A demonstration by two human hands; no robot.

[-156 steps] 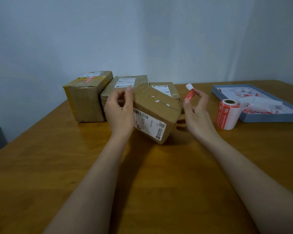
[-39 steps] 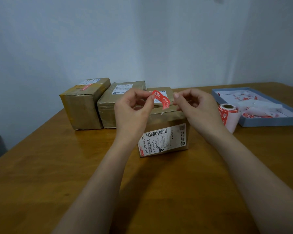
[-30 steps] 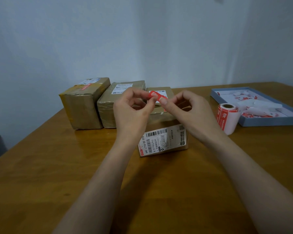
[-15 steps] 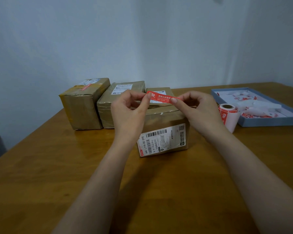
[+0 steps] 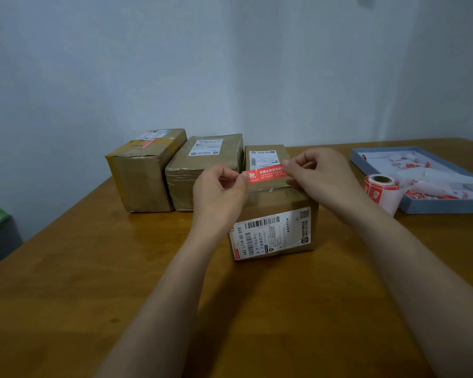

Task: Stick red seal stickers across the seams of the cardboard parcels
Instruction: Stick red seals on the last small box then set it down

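Parcel in front of me sits on the table, barcode label facing me, its top just under my hands. My left hand and right hand are apart, each pinching one end of the red seal sticker. I hold the strip stretched left to right just above the top; I judge it must go straight down across the seam
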